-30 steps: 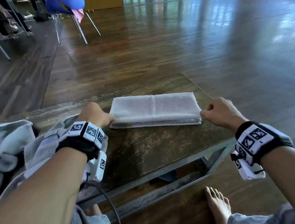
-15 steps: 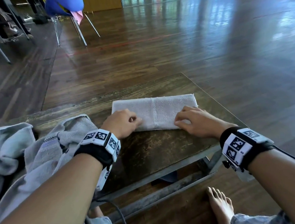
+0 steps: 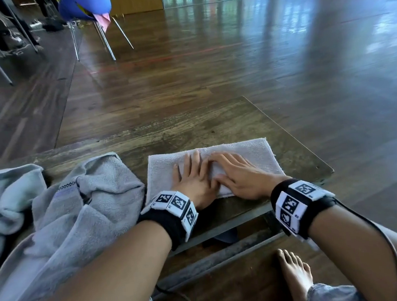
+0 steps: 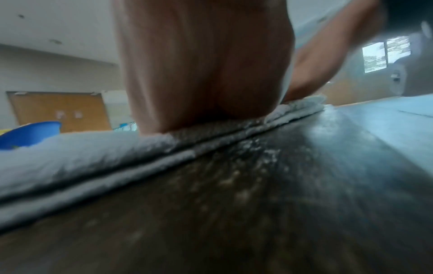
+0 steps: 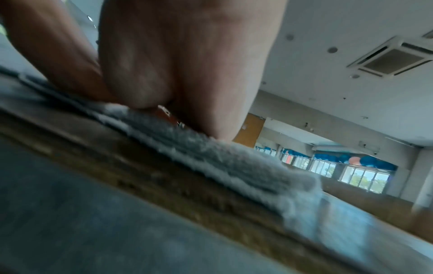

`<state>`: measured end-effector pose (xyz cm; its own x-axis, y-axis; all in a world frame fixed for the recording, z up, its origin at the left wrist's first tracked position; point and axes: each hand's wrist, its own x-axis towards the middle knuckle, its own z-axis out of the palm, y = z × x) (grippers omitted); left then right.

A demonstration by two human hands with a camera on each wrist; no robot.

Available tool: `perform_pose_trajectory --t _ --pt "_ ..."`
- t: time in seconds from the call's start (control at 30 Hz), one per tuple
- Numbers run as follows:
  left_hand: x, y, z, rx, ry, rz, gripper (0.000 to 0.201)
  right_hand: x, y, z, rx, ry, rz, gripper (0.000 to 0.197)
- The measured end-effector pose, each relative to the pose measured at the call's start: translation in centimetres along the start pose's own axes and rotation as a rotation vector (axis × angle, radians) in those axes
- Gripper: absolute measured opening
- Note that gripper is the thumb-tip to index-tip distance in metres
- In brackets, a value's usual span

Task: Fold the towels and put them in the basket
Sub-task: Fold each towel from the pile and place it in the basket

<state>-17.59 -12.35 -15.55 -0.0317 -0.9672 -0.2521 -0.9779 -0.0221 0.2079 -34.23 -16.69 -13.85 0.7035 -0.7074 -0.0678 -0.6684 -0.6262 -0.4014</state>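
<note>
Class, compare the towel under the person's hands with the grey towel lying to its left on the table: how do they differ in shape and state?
The folded towel lies flat as a neat rectangle; the crumpled towel is bunched in loose ridges. The left hand and right hand press flat on the folded towel; nothing touches the crumpled towel. The folded towel sits wholly on the table; the crumpled towel spills over its near edge. Both are greyish terry cloth.

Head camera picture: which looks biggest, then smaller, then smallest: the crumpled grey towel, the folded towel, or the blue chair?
1. Crumpled grey towel, though being nearest the camera helps.
2. Folded towel, partly under both hands.
3. Blue chair, far away and cut off by the picture's edge, so its true size is unsure.
</note>
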Motion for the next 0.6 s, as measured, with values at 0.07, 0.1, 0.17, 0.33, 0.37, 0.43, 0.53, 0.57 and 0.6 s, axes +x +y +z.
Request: perform_pose_trajectory --t 0.07,0.1,0.17,0.33,0.37,0.43,0.53,0.57,0.6 --pt "0.1 -0.4 0.0 -0.002 -0.020 0.005 0.072 -0.1 0.9 0.5 -0.015 -0.066 0.049 0.060" --pt "0.2 -0.7 -0.2 -0.004 -0.028 0.002 0.073 -0.2 1.3 0.7 -0.051 -0.083 0.064 0.064" --pt "0.3 -1.0 -0.5 -0.011 -0.053 -0.009 0.074 -0.2 1.8 1.0 -0.103 -0.084 0.075 0.068" --pt "0.4 -2.3 -1.3 -0.001 -0.141 -0.030 0.082 -0.3 2.7 0.9 -0.122 -0.111 0.155 0.096" --pt "0.4 -2.5 -1.4 -0.008 -0.154 -0.040 0.085 -0.3 2.8 0.8 -0.122 -0.116 0.173 0.101" --pt "0.2 -2.9 -1.6 -0.027 -0.175 -0.062 0.094 -0.3 2.9 0.7 -0.115 -0.116 0.212 0.111" --pt "-0.2 -3.6 -1.7 -0.044 -0.179 -0.103 0.107 -0.5 3.1 0.4 -0.103 -0.122 0.264 0.122" --pt "-0.3 -3.8 -1.8 -0.053 -0.178 -0.120 0.112 -0.5 3.1 0.3 -0.100 -0.122 0.283 0.124" --pt "-0.4 -4.1 -1.8 -0.061 -0.174 -0.138 0.115 -0.6 3.2 0.2 -0.096 -0.120 0.302 0.126"
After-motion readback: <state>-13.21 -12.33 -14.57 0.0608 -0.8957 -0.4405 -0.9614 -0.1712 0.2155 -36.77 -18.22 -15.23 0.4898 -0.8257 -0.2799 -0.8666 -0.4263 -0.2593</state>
